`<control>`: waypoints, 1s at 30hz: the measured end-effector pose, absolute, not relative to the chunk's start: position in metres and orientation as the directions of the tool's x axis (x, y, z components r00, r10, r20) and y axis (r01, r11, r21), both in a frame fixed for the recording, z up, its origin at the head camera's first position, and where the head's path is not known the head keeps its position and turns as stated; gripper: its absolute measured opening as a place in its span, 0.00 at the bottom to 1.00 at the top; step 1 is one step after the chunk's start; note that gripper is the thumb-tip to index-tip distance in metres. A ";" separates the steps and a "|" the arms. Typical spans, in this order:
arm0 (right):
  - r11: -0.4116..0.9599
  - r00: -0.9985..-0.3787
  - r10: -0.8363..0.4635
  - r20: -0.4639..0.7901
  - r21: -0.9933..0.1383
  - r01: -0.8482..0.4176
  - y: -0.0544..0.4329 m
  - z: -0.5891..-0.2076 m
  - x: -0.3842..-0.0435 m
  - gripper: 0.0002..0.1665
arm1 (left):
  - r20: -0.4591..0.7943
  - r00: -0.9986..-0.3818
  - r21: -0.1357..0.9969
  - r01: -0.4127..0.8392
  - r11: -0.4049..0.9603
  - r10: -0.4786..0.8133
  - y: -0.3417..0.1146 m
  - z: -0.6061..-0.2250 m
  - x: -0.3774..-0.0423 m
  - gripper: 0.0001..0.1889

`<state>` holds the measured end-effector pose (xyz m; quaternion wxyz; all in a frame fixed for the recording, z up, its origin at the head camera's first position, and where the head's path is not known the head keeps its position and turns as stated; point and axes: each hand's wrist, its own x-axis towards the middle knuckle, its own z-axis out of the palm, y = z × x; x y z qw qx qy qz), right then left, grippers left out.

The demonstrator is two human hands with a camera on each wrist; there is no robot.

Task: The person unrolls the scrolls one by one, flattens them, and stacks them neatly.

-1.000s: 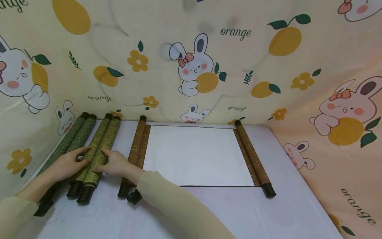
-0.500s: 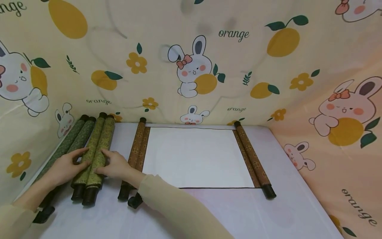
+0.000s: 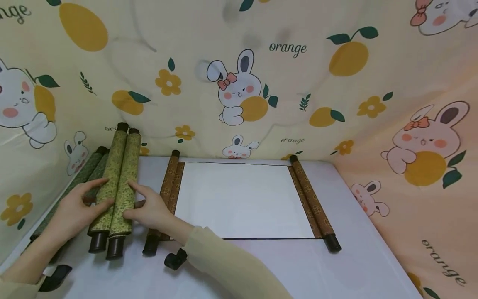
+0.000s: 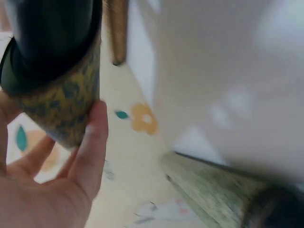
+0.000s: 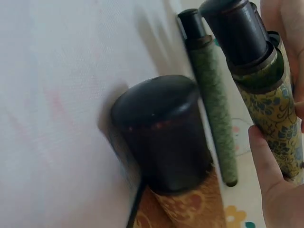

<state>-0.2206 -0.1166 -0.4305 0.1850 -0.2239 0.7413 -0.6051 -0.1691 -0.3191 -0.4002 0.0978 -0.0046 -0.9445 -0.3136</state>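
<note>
Raised since earlier, the yellow scroll (image 3: 125, 178), pointing away, is gripped between half-curled left fingers (image 3: 98, 182) and right fingers (image 3: 140, 188).

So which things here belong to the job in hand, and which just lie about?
Seemingly in the job:
yellow-green patterned scroll
left hand and right hand, holding it

Seemingly just lying about:
dark green scroll
unrolled brown-bordered scroll
</note>
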 end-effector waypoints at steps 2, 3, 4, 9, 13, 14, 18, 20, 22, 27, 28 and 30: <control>0.118 -0.831 -0.555 0.025 -0.987 -0.109 -0.109 -0.428 -0.218 0.50 | 0.239 -0.969 0.601 0.097 0.793 -0.063 -0.308 -0.397 -0.165 0.36; 0.096 -0.832 -0.554 0.042 -0.989 -0.114 -0.105 -0.426 -0.217 0.49 | 0.266 -0.962 0.607 0.113 0.787 -0.068 -0.303 -0.396 -0.164 0.35; 0.078 -0.832 -0.551 0.059 -0.989 -0.122 -0.100 -0.424 -0.216 0.49 | 0.291 -0.954 0.614 0.130 0.779 -0.071 -0.297 -0.394 -0.162 0.35; 0.039 -0.821 -0.543 0.178 -0.971 -0.237 -0.073 -0.416 -0.217 0.47 | 0.404 -0.911 0.652 0.226 0.724 -0.079 -0.267 -0.387 -0.157 0.34; 0.069 -0.803 -0.538 0.257 -0.936 -0.346 -0.047 -0.415 -0.217 0.46 | 0.457 -0.886 0.684 0.295 0.667 -0.077 -0.241 -0.386 -0.154 0.34; 0.075 -0.798 -0.538 0.270 -0.928 -0.364 -0.040 -0.414 -0.217 0.46 | 0.461 -0.884 0.696 0.305 0.650 -0.079 -0.235 -0.386 -0.154 0.34; 0.029 -0.780 -0.548 0.302 -0.925 -0.378 -0.012 -0.415 -0.217 0.46 | 0.471 -0.878 0.738 0.337 0.584 -0.088 -0.206 -0.389 -0.154 0.35; 0.006 -0.774 -0.548 0.316 -0.925 -0.381 0.003 -0.414 -0.217 0.47 | 0.465 -0.881 0.759 0.345 0.552 -0.089 -0.191 -0.391 -0.154 0.34; -0.003 -0.772 -0.546 0.327 -0.921 -0.389 0.020 -0.414 -0.216 0.48 | 0.460 -0.884 0.779 0.357 0.515 -0.084 -0.176 -0.393 -0.156 0.34; 0.058 -0.779 -0.530 0.334 -0.903 -0.427 0.065 -0.414 -0.215 0.50 | 0.443 -0.895 0.802 0.366 0.473 -0.059 -0.141 -0.400 -0.163 0.34; 0.075 -0.782 -0.528 0.332 -0.899 -0.432 0.073 -0.414 -0.215 0.51 | 0.438 -0.898 0.805 0.367 0.465 -0.050 -0.134 -0.402 -0.165 0.34; 0.110 -0.788 -0.522 0.327 -0.890 -0.443 0.091 -0.414 -0.213 0.52 | 0.427 -0.904 0.812 0.367 0.453 -0.032 -0.120 -0.406 -0.168 0.35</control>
